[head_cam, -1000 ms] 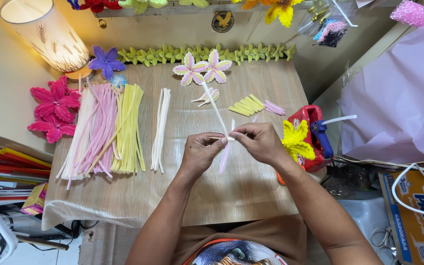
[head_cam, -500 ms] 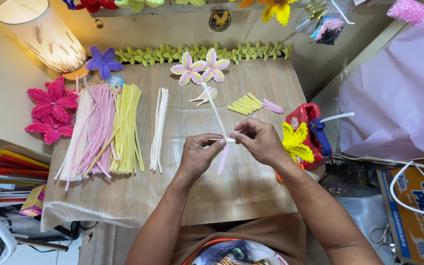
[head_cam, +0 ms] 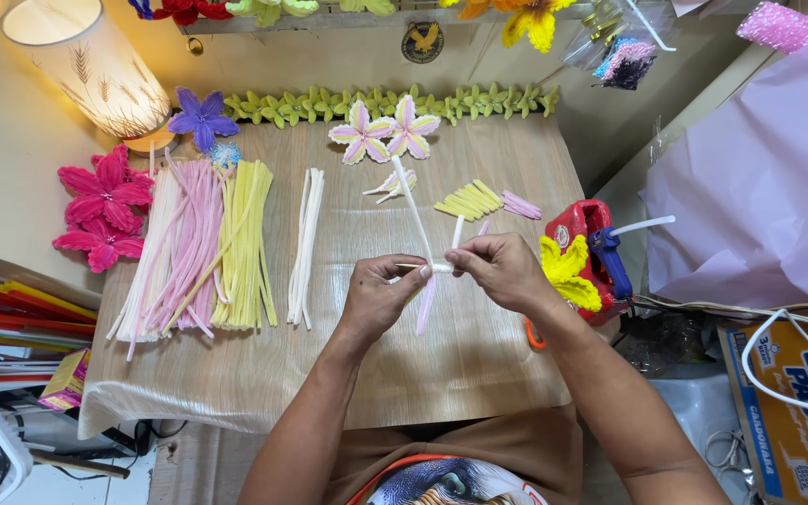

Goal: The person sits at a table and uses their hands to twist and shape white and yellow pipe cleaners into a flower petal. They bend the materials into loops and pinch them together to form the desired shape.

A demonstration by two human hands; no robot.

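Note:
My left hand [head_cam: 378, 297] and my right hand [head_cam: 500, 271] meet above the middle of the wooden table [head_cam: 404, 365]. Between their fingertips they pinch a bundle of pipe cleaners [head_cam: 413, 217]: a long white one slants up and away, a pink end hangs down below my fingers, and short pale ends stick up by my right thumb. Two finished pink and white pipe-cleaner flowers [head_cam: 385, 133] lie at the far edge beyond the bundle.
Pink, white and yellow pipe cleaners [head_cam: 200, 248] lie in rows on the left, a white batch [head_cam: 307, 245] beside them. Cut yellow pieces [head_cam: 469, 200] and pink pieces [head_cam: 520, 204] sit far right. A glue gun [head_cam: 600, 251] and yellow flower [head_cam: 568, 271] rest at the right edge. A lamp [head_cam: 95, 70] stands far left.
My hands stay at the same spot over the table, fingers shifting slightly on the bundle. The long white pipe cleaner keeps its slant.

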